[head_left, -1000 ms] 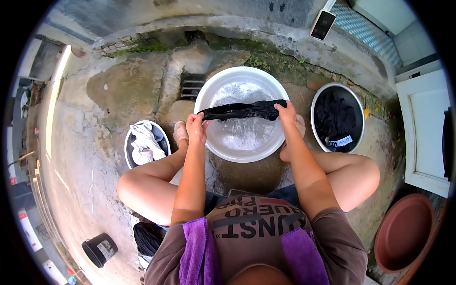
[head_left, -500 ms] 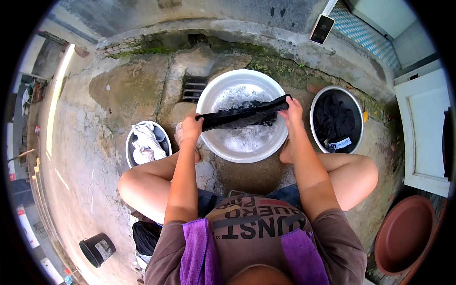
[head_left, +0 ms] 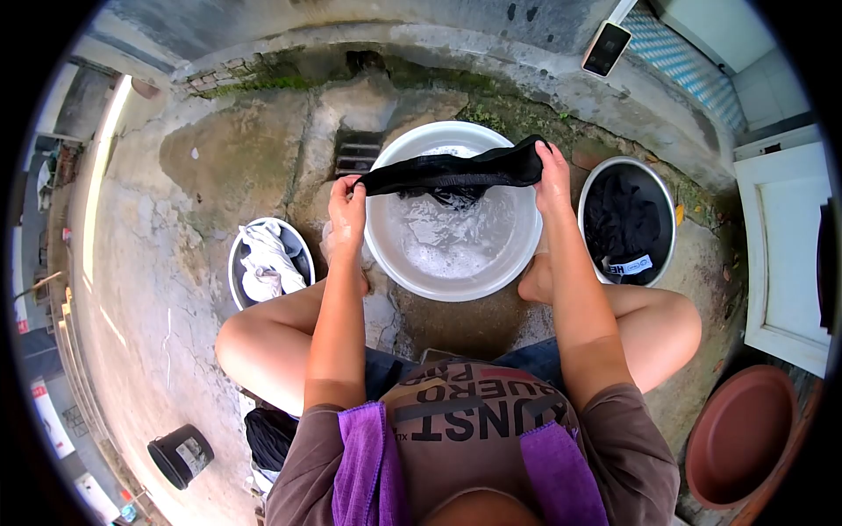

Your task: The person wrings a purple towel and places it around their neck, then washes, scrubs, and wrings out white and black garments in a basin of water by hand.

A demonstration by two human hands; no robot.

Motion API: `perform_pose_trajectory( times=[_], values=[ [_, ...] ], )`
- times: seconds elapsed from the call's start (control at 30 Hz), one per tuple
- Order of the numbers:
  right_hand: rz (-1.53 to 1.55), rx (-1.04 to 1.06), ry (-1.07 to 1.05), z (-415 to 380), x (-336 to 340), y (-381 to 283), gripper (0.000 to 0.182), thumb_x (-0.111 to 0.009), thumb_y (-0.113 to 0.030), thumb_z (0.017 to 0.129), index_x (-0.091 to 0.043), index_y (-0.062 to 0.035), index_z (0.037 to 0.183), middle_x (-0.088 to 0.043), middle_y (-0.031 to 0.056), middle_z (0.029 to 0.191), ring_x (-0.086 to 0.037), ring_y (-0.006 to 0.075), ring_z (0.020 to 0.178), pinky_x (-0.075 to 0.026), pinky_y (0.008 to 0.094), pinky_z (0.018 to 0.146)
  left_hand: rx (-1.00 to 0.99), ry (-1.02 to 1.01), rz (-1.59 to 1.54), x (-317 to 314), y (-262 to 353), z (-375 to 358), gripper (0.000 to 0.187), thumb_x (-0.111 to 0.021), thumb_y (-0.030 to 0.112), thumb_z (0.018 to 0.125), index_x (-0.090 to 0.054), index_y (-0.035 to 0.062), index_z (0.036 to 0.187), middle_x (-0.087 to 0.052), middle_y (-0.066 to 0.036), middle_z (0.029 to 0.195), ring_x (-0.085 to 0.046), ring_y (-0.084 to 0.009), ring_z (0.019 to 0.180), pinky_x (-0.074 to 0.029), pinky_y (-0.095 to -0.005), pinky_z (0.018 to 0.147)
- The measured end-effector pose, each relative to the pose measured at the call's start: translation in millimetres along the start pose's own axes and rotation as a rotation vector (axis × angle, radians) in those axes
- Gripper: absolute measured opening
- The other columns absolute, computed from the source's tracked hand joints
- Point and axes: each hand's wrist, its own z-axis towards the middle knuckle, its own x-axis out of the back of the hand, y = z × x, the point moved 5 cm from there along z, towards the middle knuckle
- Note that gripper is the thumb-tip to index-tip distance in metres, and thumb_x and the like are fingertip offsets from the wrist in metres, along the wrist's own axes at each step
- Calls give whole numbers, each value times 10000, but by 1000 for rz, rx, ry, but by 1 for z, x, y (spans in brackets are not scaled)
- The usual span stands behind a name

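A wet black garment (head_left: 447, 173) is stretched sideways over a white basin (head_left: 456, 290) of soapy water. My left hand (head_left: 347, 210) pinches its left end, just outside the basin's left rim. At the other end, my right hand (head_left: 552, 175) grips the cloth near the right rim. The garment's taut upper band spans the far half of the basin, while its lower part hangs down at the water. Foam and ripples show in the water (head_left: 452, 232) on the near side.
Dark clothes lie in a metal basin (head_left: 581, 223) to the right, with a lettered white band. On the left, a smaller basin (head_left: 235, 276) holds white clothes. A drain grate (head_left: 357, 153) is set in the ground behind. A black bucket (head_left: 181, 457) and brown tub (head_left: 741, 437) stand nearer me.
Both hands have lifted the black garment and moved it away from me, toward the basin's far side. More of the foamy water now shows in front of it.
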Motion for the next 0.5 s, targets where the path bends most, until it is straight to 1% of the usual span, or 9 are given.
perform_pose_trajectory(
  times=[0.03, 0.07, 0.17, 0.23, 0.27, 0.3, 0.37, 0.4, 0.5],
  values=[
    [-144, -37, 15, 1, 6, 13, 206, -590, -195, 845, -554, -77, 1010, -597, -4, 873, -565, 101, 762, -448, 244, 674, 201, -94, 9, -9, -10, -9, 92, -566, 84, 783, -575, 2, 825, -594, -88, 762, -569, -199, 727, -453, -300, 705],
    [-233, -51, 7, 12, 20, 37, 217, -598, -183, 831, -561, -64, 1009, -601, 9, 883, -565, 116, 778, -444, 255, 688, 121, -102, 201, -16, -21, -15, 125, -575, 113, 772, -578, 7, 838, -596, -98, 689, -579, -237, 647, -467, -330, 661],
    [-687, 68, -15, 38, 57, 104, 330, -635, -146, 764, -543, -9, 1050, -609, 77, 917, -575, 183, 828, -448, 295, 750, 125, -329, 404, -44, -62, -37, 153, -586, 101, 736, -580, 23, 868, -613, -161, 793, -591, -325, 745, -472, -377, 717],
    [-791, -35, -9, 26, 57, 118, 371, -645, -119, 734, -541, -8, 1072, -613, 110, 935, -577, 198, 863, -448, 299, 773, 122, -526, 550, -59, -79, -54, 195, -594, 95, 725, -569, 44, 912, -590, -168, 847, -579, -347, 798, -466, -393, 752],
    [-861, 14, -6, 34, 70, 139, 407, -649, -113, 726, -541, -43, 1111, -593, 135, 989, -586, 245, 862, -461, 328, 779, 212, -636, 622, -65, -92, -65, 266, -621, 124, 719, -572, 76, 975, -557, -147, 939, -546, -322, 902, -444, -391, 807],
    [-865, 6, -5, 32, 71, 142, 407, -649, -113, 726, -541, -43, 1111, -593, 135, 989, -586, 245, 862, -461, 328, 779, 220, -641, 623, -71, -89, -71, 266, -621, 124, 719, -572, 76, 975, -557, -147, 939, -546, -322, 902, -444, -391, 807],
    [-1061, 106, 10, 21, 64, 142, 470, -653, -127, 720, -523, -108, 1171, -555, 157, 1045, -565, 303, 922, -452, 367, 825, -16, -555, 928, -81, -72, -76, 322, -651, 171, 708, -580, 99, 1014, -537, -116, 1008, -501, -288, 977, -416, -378, 853],
    [-1237, 129, 37, 18, 61, 143, 545, -670, -157, 709, -494, -202, 1224, -524, 156, 1068, -524, 322, 997, -429, 389, 874, -41, -526, 919, -86, -69, -75, 386, -669, 220, 704, -573, 120, 1064, -523, -79, 1054, -460, -258, 1023, -387, -394, 880],
    [-1395, 80, 82, 4, 37, 134, 590, -688, -180, 696, -480, -268, 1241, -526, 144, 1056, -492, 310, 1045, -408, 382, 903, -116, -459, 944, -100, -50, -69, 405, -669, 230, 708, -563, 125, 1084, -535, -61, 1036, -471, -256, 998, -389, -422, 868]
  ],
)
